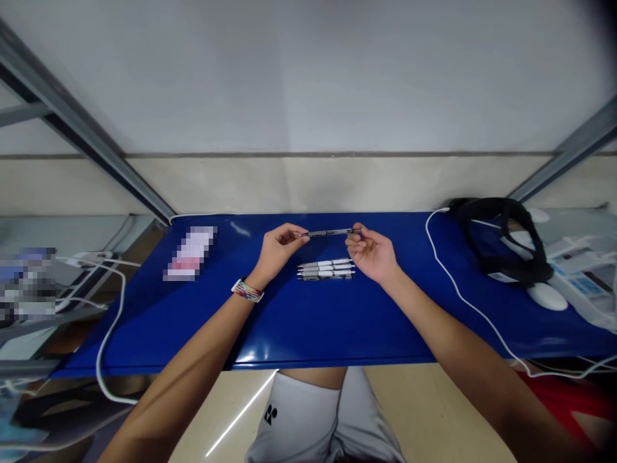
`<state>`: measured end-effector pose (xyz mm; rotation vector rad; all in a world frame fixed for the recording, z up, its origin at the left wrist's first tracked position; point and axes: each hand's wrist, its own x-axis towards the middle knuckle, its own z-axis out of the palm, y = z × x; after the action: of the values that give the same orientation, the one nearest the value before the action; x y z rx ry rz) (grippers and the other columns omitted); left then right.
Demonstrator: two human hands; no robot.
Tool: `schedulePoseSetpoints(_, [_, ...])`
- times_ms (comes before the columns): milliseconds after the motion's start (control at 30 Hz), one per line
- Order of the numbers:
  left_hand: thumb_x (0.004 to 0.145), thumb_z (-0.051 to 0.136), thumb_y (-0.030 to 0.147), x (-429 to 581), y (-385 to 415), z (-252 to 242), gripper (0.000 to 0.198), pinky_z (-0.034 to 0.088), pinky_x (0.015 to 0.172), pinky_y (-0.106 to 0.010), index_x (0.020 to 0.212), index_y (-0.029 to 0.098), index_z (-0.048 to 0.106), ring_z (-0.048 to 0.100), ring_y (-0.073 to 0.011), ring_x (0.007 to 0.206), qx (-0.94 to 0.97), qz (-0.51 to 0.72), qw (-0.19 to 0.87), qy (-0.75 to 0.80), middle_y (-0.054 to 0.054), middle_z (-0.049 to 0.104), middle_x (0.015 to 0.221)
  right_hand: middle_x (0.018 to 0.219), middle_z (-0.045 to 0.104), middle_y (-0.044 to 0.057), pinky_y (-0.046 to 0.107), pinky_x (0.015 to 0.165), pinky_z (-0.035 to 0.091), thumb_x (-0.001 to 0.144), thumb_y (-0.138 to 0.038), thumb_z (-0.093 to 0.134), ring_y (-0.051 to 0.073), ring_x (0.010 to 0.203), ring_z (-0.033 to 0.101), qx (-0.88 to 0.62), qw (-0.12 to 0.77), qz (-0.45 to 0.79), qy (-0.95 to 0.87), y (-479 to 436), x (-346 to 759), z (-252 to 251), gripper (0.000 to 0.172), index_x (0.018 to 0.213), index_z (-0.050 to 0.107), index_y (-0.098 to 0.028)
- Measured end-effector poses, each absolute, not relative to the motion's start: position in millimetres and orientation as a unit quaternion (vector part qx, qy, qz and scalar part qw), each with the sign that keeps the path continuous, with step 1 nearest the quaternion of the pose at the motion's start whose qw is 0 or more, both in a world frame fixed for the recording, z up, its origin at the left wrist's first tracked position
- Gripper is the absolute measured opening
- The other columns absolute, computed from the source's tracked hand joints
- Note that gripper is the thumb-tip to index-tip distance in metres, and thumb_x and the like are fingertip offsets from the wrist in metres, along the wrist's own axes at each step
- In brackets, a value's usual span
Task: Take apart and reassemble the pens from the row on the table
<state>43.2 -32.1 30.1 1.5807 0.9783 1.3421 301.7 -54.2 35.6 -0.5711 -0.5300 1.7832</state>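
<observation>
A slim pen (330,232) with a dark and clear barrel lies level between my two hands, just above the blue table. The thumb and fingers of my left hand (282,247) pinch its left end, at the tip. Its right end is pinched between the thumb and index finger of my right hand (373,253), the other fingers curled. Directly below, several pens (326,269) with grey grips lie side by side on the table, tips pointing left. Some have white barrels; the nearest one looks clear and dark.
The blue table (366,334) backs onto a wall. At left lies a blurred white and pink item (190,254). To the right are a black headset with a strap (506,238) and a white cable (453,283). Grey metal posts (96,135) frame both sides.
</observation>
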Motion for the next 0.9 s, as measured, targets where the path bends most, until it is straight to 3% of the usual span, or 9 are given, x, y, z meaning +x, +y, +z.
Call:
schedulePoseSetpoints(100, [0.083, 0.090, 0.037, 42.9, -32.1, 30.5, 0.023, 0.052, 0.070, -0.029, 0.094, 0.020, 0.080, 0.064, -0.0146, 0.072, 0.627, 0.533, 0.411, 0.392, -0.002, 0.074, 0.080, 0.078, 0.058, 0.002, 0.026, 0.060, 0.053, 0.091, -0.024, 0.066, 0.015, 0.067, 0.052, -0.224, 0.563, 0.768, -0.206, -55.6, 301.1, 36.8, 0.010, 0.099, 0.070, -0.021])
schedulePoseSetpoints(267, [0.083, 0.090, 0.039, 42.3, -32.4, 30.8, 0.024, 0.052, 0.071, -0.030, 0.096, 0.020, 0.080, 0.064, -0.0149, 0.072, 0.627, 0.532, 0.411, 0.393, -0.002, 0.074, 0.081, 0.074, 0.056, 0.000, 0.022, 0.057, 0.049, 0.087, -0.014, 0.066, 0.012, 0.062, 0.047, -0.212, 0.566, 0.773, -0.193, -53.9, 298.9, 34.0, 0.011, 0.095, 0.069, -0.020])
schedulePoseSetpoints(467, [0.083, 0.090, 0.039, 42.9, -33.0, 30.6, 0.024, 0.050, 0.070, -0.029, 0.095, 0.020, 0.080, 0.062, -0.0146, 0.071, 0.635, 0.525, 0.412, 0.390, -0.002, 0.073, 0.080, 0.076, 0.057, 0.000, 0.026, 0.060, 0.051, 0.092, -0.022, 0.067, 0.014, 0.064, 0.049, -0.231, 0.568, 0.759, -0.219, -53.4, 300.7, 33.8, 0.006, 0.097, 0.069, -0.022])
schedulePoseSetpoints(667, [0.083, 0.090, 0.039, 40.7, -30.4, 27.4, 0.024, 0.048, 0.068, -0.029, 0.093, 0.021, 0.078, 0.060, -0.0138, 0.069, 0.631, 0.529, 0.413, 0.390, -0.001, 0.070, 0.077, 0.083, 0.063, 0.004, 0.029, 0.065, 0.055, 0.094, -0.030, 0.064, 0.016, 0.070, 0.055, -0.233, 0.564, 0.760, -0.222, -54.3, 301.6, 36.3, 0.020, 0.109, 0.073, -0.019])
schedulePoseSetpoints(900, [0.082, 0.090, 0.038, 36.7, -27.4, 25.2, 0.026, 0.052, 0.073, -0.029, 0.095, 0.020, 0.076, 0.064, -0.0152, 0.075, 0.638, 0.519, 0.427, 0.375, -0.002, 0.072, 0.084, 0.090, 0.075, 0.005, 0.033, 0.070, 0.058, 0.087, -0.034, 0.081, 0.016, 0.072, 0.062, -0.327, 0.575, 0.632, -0.405, -48.3, 302.0, 25.8, 0.029, 0.113, 0.081, -0.022])
